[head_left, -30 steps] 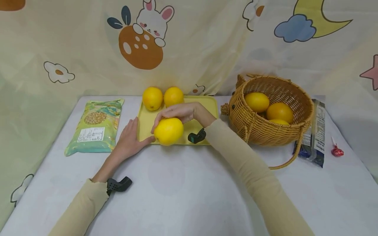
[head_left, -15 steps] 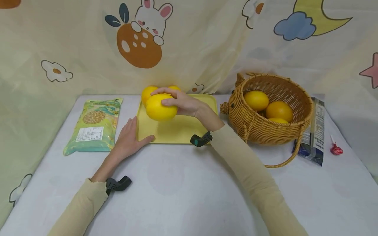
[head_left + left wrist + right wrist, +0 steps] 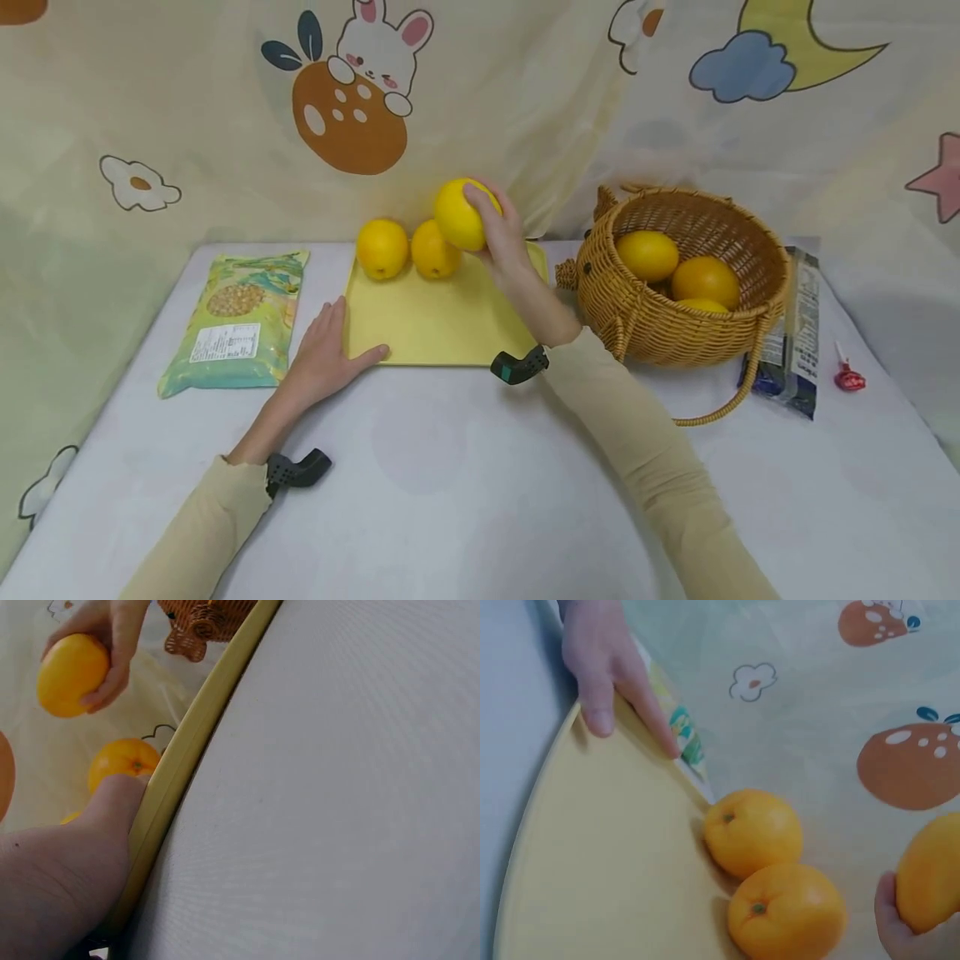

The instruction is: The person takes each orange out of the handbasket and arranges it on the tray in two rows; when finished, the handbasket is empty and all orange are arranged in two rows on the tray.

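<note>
My right hand [image 3: 507, 237] grips an orange [image 3: 455, 217] and holds it up over the back of the yellow tray [image 3: 435, 329]. Two more oranges sit side by side at the tray's back left: the left one [image 3: 382, 249] and the right one [image 3: 433, 252], partly covered by the held fruit in the head view. In the right wrist view the held orange [image 3: 930, 874] appears at the right edge, apart from the pair. My left hand [image 3: 322, 354] lies at the tray's front left corner, fingers straight along the left side and thumb on the front rim.
To the right stands an animal-shaped wicker basket [image 3: 667, 333] with several yellow-orange fruits inside, its handle hanging forward. Behind it lies a dark and clear packet [image 3: 804, 350], then a red lollipop [image 3: 849, 377]. A green food bag [image 3: 234, 321] lies left of the tray.
My right hand has lifted the orange from the tray's front, carrying it back, then up and to the right. The left hand stays at the tray's corner.
</note>
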Motion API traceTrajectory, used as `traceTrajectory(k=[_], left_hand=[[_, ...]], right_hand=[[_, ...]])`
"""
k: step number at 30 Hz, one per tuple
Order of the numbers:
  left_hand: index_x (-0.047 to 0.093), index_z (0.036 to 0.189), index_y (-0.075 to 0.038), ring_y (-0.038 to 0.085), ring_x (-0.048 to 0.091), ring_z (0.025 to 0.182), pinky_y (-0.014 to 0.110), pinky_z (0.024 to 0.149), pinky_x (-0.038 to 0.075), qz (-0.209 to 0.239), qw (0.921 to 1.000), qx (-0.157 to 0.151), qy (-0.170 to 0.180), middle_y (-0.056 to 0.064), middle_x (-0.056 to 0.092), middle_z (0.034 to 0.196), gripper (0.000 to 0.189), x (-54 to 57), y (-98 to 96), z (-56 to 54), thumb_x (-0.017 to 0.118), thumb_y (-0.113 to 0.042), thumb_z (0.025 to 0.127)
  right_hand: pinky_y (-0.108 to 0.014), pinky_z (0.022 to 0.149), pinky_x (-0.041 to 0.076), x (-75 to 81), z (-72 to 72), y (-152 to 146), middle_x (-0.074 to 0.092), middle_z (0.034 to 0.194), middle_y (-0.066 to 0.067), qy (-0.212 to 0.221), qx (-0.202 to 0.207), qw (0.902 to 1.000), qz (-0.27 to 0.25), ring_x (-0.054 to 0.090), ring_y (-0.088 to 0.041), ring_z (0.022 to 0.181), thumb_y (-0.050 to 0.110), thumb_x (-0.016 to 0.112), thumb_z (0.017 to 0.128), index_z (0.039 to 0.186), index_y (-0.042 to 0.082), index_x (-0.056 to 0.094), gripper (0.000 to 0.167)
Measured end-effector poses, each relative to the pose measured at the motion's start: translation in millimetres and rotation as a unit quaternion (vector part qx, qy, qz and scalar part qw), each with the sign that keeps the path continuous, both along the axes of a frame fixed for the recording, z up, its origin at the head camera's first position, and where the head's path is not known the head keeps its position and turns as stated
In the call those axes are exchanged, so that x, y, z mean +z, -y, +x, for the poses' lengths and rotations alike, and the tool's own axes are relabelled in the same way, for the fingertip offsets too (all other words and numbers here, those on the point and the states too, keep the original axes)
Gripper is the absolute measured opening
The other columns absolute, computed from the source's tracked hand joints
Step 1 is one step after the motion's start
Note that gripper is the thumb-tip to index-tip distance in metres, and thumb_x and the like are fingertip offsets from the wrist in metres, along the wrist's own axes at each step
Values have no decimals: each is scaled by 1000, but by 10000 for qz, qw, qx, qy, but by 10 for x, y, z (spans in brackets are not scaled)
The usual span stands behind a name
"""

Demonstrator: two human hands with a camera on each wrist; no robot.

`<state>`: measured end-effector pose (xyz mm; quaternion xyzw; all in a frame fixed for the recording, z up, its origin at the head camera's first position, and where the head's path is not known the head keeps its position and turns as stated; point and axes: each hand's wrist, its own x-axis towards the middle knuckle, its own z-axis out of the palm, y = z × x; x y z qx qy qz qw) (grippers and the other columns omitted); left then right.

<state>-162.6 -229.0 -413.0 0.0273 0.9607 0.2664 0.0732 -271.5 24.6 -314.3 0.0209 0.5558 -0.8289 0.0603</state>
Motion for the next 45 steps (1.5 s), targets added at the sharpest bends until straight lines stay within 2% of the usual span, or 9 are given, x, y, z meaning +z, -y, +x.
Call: traceTrajectory(k=[8,11,19,24,29,35,38,42,45], left_hand=[[-8,154,0,42,-1,151,60,121,6,60,10000,25,15,24,-1,163,114,-15,-9,17,57,-65,86],[-7,154,-1,42,-1,151,60,121,6,90,9999,67,11,23,-2,163,114,-1,-19,21,58,-65,85],[-8,154,0,43,-1,150,60,121,6,-3,10000,42,41,24,-2,162,114,33,-3,30,57,-64,86],[-8,154,0,42,-2,150,60,121,6,4,10000,71,14,24,-2,162,113,28,8,15,57,-64,86],[-7,154,0,42,-2,151,59,121,5,20,10000,81,-1,24,-1,162,113,29,9,4,58,-63,86],[-7,154,0,43,-1,150,60,121,6,17,10000,61,39,24,-2,163,113,25,8,9,58,-63,86],[-7,154,0,43,-1,150,60,121,6,24,10000,52,54,24,-2,163,113,22,5,13,58,-63,86],[-8,154,-1,42,-2,150,60,121,6,40,10000,41,75,23,-3,163,113,16,-3,12,57,-64,86],[-8,154,-1,43,-2,150,61,121,6,33,10000,48,79,23,-3,163,113,6,-6,10,56,-65,86]], right_hand=[[-31,78,51,-308,-131,-16,48,132,-2,501,-1010,9933,252,54,-19,107,32,68,88,132,24,52,47],[-32,81,53,-396,-175,-6,47,133,-3,666,-1225,9897,323,55,-20,109,34,70,87,132,25,50,50],[-28,100,47,-580,-191,59,46,140,-3,568,-1538,9810,1036,50,-17,120,32,69,88,136,17,44,56],[-32,109,41,-587,-165,94,40,144,-6,434,-1516,9755,1533,44,-19,129,33,62,93,137,16,43,51],[-33,117,31,-570,-144,112,32,150,-4,450,-1314,9766,1644,36,-17,137,35,45,100,135,15,42,41],[-34,108,32,-546,-128,121,43,129,-3,411,-1271,9781,1597,37,-14,119,41,29,103,116,13,48,36],[-34,106,32,-539,-120,115,44,123,-3,317,-1332,9775,1604,37,-13,115,42,25,103,118,10,50,43],[-34,111,31,-499,-83,97,37,139,-1,375,-1420,9806,1301,34,-13,127,42,25,103,134,14,45,47],[-36,113,30,-421,-33,79,30,146,-2,258,-1502,9826,1065,31,-16,133,45,26,102,139,14,38,49]])
